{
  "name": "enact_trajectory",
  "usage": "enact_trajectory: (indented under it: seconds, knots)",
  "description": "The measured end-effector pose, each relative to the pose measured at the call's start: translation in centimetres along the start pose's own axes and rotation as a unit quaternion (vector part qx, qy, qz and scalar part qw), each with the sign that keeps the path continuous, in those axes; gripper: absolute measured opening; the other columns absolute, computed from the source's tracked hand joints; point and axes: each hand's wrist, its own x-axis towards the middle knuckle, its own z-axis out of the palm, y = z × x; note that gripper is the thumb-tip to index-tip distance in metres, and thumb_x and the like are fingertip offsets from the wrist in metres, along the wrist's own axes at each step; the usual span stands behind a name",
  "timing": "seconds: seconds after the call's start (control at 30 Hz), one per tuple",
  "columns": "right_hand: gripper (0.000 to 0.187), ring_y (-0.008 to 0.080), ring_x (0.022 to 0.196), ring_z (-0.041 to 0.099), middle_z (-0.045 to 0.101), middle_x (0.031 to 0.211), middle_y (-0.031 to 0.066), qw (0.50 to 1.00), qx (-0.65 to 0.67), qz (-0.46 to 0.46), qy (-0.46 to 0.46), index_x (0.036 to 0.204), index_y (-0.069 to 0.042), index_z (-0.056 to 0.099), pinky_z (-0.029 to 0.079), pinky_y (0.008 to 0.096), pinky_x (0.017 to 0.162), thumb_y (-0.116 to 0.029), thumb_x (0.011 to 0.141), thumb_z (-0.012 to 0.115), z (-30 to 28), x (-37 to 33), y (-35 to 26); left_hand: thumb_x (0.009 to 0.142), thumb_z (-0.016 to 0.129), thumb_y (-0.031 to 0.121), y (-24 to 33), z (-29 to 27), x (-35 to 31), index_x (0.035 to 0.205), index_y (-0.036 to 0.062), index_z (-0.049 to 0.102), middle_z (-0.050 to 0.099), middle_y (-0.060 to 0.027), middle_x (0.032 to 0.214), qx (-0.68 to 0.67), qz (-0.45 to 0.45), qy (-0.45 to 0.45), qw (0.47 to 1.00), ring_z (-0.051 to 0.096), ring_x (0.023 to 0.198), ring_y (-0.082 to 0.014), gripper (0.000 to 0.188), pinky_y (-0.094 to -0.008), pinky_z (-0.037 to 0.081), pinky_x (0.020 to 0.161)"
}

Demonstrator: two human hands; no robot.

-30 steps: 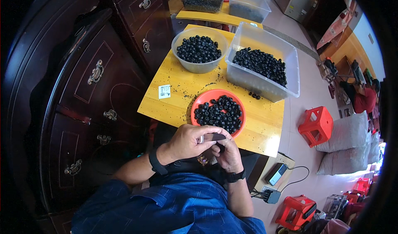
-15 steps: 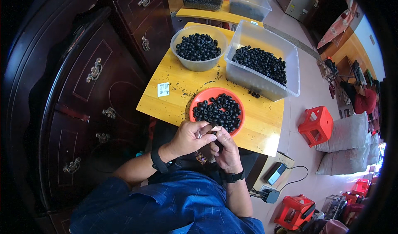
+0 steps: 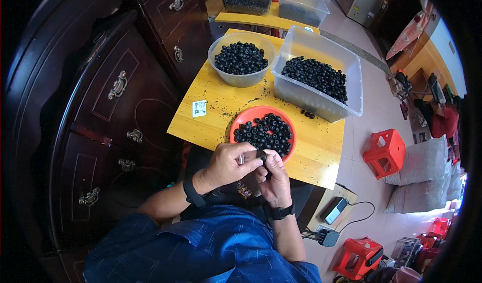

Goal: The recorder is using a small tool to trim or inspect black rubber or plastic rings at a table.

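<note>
Seemingly mid-trim, left-hand fingers point(image 3: 247, 168) grasp a mostly hidden, pale-ended tool point(image 3: 241, 159); right-hand fingers point(image 3: 273, 160) pinch a dark bead point(image 3: 261, 155) at six o'clock of the orange dish point(image 3: 250, 113); the next move likely calls for turning it steadily

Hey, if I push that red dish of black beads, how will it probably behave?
The shallow red dish looks like smooth plastic, so it would probably slide across the yellow tabletop. Its low, broad shape suggests it's unlikely to tip. The rounded black beads lie loose and piled, so a sharp shove might make some roll.
</note>
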Motion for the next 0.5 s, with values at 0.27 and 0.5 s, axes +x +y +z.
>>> enact_trajectory:
  seconds: [0.27,0.5]
  knots:
    - [0.023,0.0068,0.066,0.049,0.058,0.093,0.0037,0.988,0.129,0.043,-0.074,0.114,-0.004,0.056,0.042,0.0193,0.057,-0.020,0.098,0.059,-0.3,-0.1,-0.9,0.088,0.068,0.033,2.4,-2.1,1.8,0.093,0.0044,0.063,0.064,-0.0107,0.072,0.080,0.012,-0.087,0.993,0.066,0.065,-0.0267,0.029,-0.0350,0.049,0.059]
    - [0.018,0.0073,0.067,0.051,0.059,0.094,0.0031,0.987,0.133,0.050,-0.080,0.111,-0.008,0.055,0.042,0.0208,0.058,-0.019,0.098,0.059,0.3,-0.7,-1.0,0.091,0.064,0.028,3.7,-2.6,1.9,0.084,0.0036,0.064,0.065,-0.0150,0.073,0.136,0.012,-0.163,0.977,0.066,0.070,-0.0342,0.026,-0.0389,0.050,0.061]
